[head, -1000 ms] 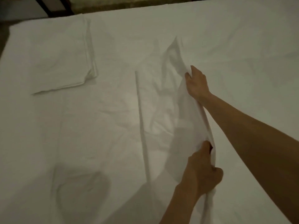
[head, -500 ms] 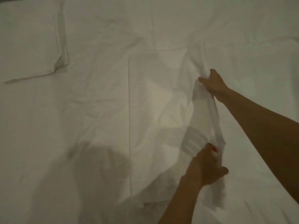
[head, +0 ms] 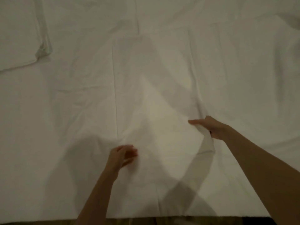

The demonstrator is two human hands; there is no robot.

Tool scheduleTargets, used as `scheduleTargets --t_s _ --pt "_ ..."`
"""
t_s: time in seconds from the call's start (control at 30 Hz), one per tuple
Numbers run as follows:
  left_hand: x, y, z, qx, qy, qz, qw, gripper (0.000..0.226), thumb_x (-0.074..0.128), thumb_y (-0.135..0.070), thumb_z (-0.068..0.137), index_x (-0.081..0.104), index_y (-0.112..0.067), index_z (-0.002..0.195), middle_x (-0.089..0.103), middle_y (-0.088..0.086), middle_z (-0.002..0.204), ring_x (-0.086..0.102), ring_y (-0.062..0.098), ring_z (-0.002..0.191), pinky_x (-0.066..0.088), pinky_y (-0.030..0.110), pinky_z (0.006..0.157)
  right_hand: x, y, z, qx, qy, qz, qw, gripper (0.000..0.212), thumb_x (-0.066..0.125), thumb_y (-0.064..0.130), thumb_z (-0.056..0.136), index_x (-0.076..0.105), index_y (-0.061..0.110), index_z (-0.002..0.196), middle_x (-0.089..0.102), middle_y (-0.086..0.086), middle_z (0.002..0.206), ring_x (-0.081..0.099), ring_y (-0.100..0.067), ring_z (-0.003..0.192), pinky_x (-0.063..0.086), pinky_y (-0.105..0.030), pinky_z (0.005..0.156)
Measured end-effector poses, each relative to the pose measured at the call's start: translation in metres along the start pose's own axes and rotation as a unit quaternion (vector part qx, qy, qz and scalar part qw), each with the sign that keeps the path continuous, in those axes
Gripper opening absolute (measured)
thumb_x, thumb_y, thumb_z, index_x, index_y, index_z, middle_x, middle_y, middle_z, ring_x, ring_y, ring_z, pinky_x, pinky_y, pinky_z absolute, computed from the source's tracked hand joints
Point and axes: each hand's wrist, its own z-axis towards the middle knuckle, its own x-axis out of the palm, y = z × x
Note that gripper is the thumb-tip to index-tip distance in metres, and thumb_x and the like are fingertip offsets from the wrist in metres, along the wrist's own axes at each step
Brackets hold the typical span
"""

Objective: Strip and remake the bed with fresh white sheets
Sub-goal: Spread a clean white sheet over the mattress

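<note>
so counting it up: one bed, one white sheet spread over it, one folded stack of white linen, and two bare hands. no containers anywhere, nothing sitting inside anything.

the sheet covers pretty much the whole top of the bed, running right up to the near edge along the bottom of the view, where a dark strip of floor shows below it. it's creased, with one long straight fold line running from the far side toward the near edge, a bit left of the middle, plus softer wrinkles around it.

the folded stack lies on the sheet at the far left corner, flat, its layered edges showing on its right side. it's well apart from both hands.

right hand is out over the right-middle part of the bed, fingers curled round a raised ridge of the sheet, so it's grasping the fabric. a narrow band of cloth hangs down from that grip toward the near edge.

left hand is closer to the near edge, left of the right one, fingers spread and loose, holding nothing. it's blurry, so i can't tell whether it actually touches the sheet or sits just above it.

both forearms come in from the near edge.
</note>
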Motion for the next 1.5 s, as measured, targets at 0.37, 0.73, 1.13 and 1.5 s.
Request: scheduleTargets --t_s 0.37,0.73,1.13,1.5 --pt "0.087 0.090 -0.057 -0.157 0.143 -0.503 0.838 0.050 0.074 -0.040 0.074 0.069 -0.008 0.112 0.065 0.016 0.121 0.064 0.032 0.106 0.050 0.043 0.091 0.008 0.020 -0.061 -0.040 0.108 0.122 0.986 0.028 0.062 0.030 0.087 0.066 0.009 0.106 0.074 -0.005 0.098 0.072 -0.014 0.081 0.059 -0.024 0.065" --pt "0.014 0.088 -0.039 -0.083 0.097 -0.519 0.845 0.056 0.056 -0.048 0.082 0.062 -0.015 0.127 0.068 0.011 0.119 0.067 0.029 0.104 0.053 0.045 0.092 0.020 -0.040 -0.079 -0.023 0.063 0.010 0.998 0.042 0.073 0.016 0.082 0.059 0.012 0.122 0.069 -0.006 0.112 0.067 -0.022 0.098 0.057 -0.030 0.070" --pt "0.019 0.095 -0.031 -0.025 0.074 -0.593 0.802 0.053 0.059 -0.050 0.083 0.063 -0.019 0.125 0.064 0.009 0.126 0.064 0.030 0.110 0.049 0.047 0.096 0.002 -0.016 -0.117 -0.086 0.080 0.031 0.993 0.027 0.067 0.016 0.085 0.064 0.010 0.111 0.075 0.000 0.089 0.072 -0.014 0.077 0.054 -0.023 0.056" --pt "-0.001 0.096 -0.019 -0.119 -0.018 -0.486 0.866 0.019 0.052 -0.025 0.097 0.065 -0.010 0.099 0.074 0.010 0.088 0.072 0.023 0.065 0.059 0.036 0.054 0.006 -0.069 -0.074 0.016 0.009 -0.028 0.999 0.036 0.069 0.013 0.086 0.061 -0.002 0.118 0.071 -0.012 0.101 0.068 -0.024 0.085 0.055 -0.030 0.067"
